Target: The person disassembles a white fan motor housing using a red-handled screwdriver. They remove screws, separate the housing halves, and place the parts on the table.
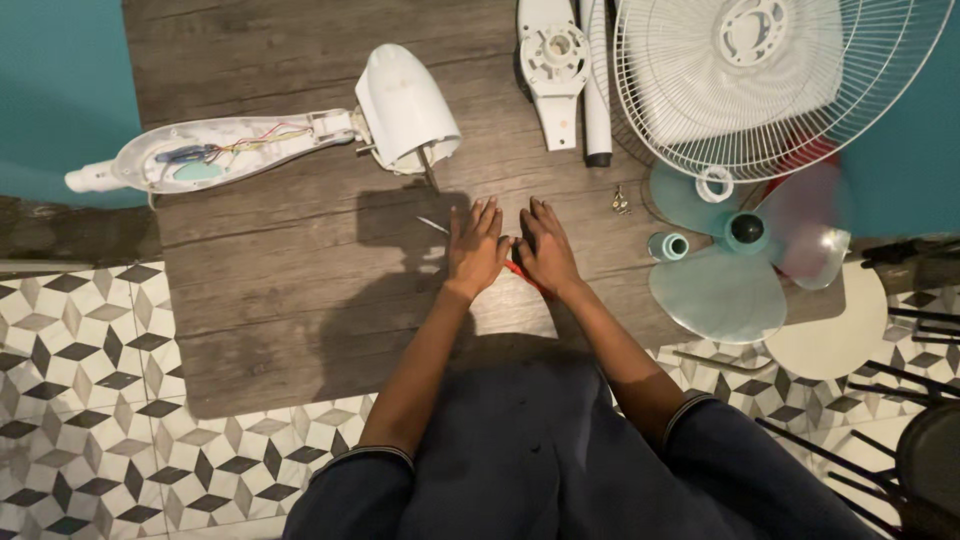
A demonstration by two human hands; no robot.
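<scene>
1. Head view: we see our left hand lying flat and open, palm down, on the wooden board.
2. Our right hand lies flat and open just beside it; a red-handled screwdriver shows between and under both hands.
3. Beyond stand the white motor housing, the fan grille and the translucent fan blade.

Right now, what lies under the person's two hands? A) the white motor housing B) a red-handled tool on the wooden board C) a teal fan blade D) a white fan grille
B: both the left hand and the right hand lie flat on the wooden board, with a red-handled tool showing between them; the grille, blade and motor housing lie apart.
</scene>
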